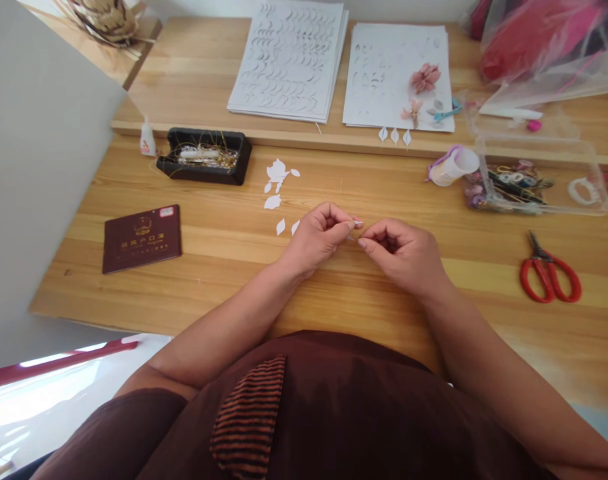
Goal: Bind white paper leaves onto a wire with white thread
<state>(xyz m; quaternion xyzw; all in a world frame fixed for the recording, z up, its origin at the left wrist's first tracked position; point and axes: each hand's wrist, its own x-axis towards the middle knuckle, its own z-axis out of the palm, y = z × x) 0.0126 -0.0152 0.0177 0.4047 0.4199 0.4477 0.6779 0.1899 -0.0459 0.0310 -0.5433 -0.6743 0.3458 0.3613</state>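
Two bare hands work at a wooden tabletop (224,230), close to the person's body. The left hand (320,237) pinches a small white piece (358,223) between thumb and forefinger. The right hand (404,257) meets it just to the right, fingers drawn together at the tips; whether they grip something very fine cannot be told.

The work looks partway along. Three white leaves (395,136), each with a line down its middle, sit in a row at the front edge of the ledge (194,73) on the far side and seem further on. The piece appears to be in progress. Several flat cutouts (277,171) lie loose, left of and beyond the left hand, and look unworked; one is partly hidden by that hand.

The tabletop's near edge shows at left; the person's dark top (364,400) hides its middle. A broad stretch of wood separates the left forearm from a booklet (142,239), and another lies between the right hand and the red scissors (545,260). At the far side, room is limited by a black box (245,159) on the left, and a cup (449,168) and clear tub (603,190) on the right.
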